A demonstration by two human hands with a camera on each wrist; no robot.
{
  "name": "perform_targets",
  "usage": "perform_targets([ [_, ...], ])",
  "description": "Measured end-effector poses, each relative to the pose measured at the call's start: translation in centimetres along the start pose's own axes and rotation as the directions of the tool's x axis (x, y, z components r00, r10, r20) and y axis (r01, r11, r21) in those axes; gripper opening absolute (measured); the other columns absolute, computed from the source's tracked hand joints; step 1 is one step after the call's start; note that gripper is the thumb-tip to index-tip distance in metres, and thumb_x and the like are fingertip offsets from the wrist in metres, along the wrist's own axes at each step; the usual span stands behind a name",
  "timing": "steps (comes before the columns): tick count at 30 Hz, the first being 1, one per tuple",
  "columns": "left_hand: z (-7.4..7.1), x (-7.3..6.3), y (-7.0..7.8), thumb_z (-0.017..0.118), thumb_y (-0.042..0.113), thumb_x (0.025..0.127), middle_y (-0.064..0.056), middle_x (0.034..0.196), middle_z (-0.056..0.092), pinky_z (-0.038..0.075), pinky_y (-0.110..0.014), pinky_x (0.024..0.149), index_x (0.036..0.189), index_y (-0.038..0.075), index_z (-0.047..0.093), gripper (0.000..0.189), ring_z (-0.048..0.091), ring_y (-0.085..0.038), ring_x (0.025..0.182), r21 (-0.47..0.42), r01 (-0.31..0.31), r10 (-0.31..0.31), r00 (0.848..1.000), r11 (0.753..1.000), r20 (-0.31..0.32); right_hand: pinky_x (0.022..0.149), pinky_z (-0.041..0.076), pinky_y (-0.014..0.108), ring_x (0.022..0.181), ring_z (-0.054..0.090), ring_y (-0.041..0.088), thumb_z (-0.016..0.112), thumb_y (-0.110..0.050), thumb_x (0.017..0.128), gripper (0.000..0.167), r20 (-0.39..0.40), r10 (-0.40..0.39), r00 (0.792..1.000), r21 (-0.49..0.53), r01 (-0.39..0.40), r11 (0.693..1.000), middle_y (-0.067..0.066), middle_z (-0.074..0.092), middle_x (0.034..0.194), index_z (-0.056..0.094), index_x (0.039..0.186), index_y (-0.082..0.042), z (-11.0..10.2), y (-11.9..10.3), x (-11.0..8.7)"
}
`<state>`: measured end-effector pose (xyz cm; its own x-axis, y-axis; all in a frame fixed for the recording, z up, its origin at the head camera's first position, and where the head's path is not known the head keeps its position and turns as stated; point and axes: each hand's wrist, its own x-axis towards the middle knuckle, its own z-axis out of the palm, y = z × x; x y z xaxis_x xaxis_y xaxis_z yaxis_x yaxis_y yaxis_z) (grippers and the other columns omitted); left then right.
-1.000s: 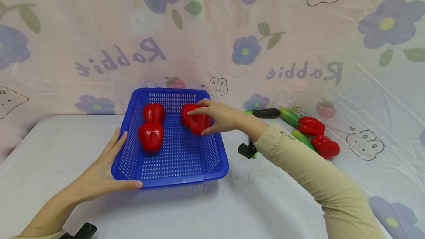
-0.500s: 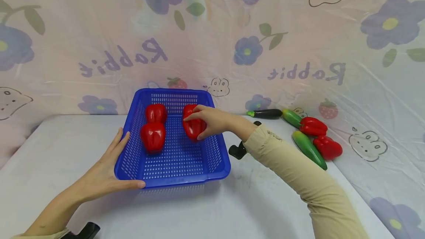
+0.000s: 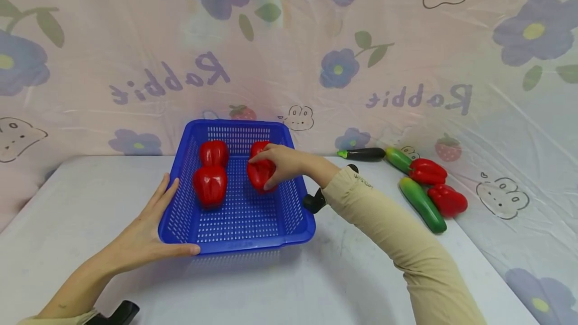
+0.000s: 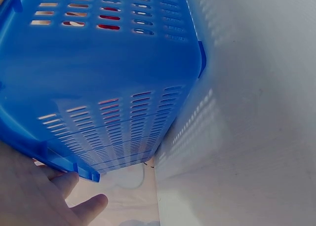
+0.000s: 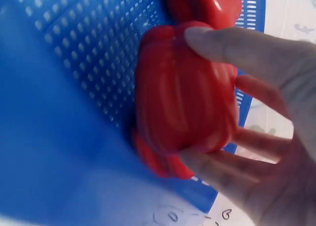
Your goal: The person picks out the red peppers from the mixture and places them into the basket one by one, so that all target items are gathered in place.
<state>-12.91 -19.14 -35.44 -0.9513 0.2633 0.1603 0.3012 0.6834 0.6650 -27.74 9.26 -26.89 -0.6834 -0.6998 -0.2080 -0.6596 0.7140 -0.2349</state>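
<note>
A blue perforated plastic basket (image 3: 253, 246) stands on the table. My right hand (image 3: 285, 163) reaches over its right side and pinches a red bell pepper (image 3: 260, 173) between thumb and fingers; in the right wrist view this bell pepper (image 5: 182, 93) is gripped at its two ends. Behind it in the basket sits another red bell pepper (image 3: 259, 148), partly covered by the hand. Two more bell peppers, a far one (image 3: 214, 153) and a near one (image 3: 210, 186), line the left side. My left hand (image 3: 140, 234) rests with straight, spread fingers at the basket's front left corner, thumb along the front rim.
Right of the basket lie a dark eggplant (image 3: 365, 154), a green cucumber (image 3: 397, 159), a second cucumber (image 3: 422, 205) and two red bell peppers (image 3: 428, 171). A patterned curtain (image 3: 280, 54) hangs behind the white table (image 3: 352, 275).
My right hand has moved slightly left and down into the basket with the bell pepper, which now sits lower in front of the other one. The left hand keeps its place on the basket.
</note>
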Motion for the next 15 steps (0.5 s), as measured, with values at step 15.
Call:
perform_targets([
  [15, -0.2, 0.0, 0.2, 0.082, 0.047, 0.065, -0.013, 0.161, -0.013, 0.025, -0.081, 0.091, 0.156, 0.017, -0.001, 0.127, 0.01, -0.056, 0.139, -0.01, 0.013, -0.013, 1.0, 1.0, -0.001, 0.09, 0.055, 0.038, 0.123, 0.042, 0.029, 0.081, -0.014, 0.073, 0.083, 0.129, 0.127, 0.983, 0.018, -0.131, 0.991, 0.013, 0.032, 0.14, 0.042, 0.145, -0.028, 1.2, -0.7, 1.9],
])
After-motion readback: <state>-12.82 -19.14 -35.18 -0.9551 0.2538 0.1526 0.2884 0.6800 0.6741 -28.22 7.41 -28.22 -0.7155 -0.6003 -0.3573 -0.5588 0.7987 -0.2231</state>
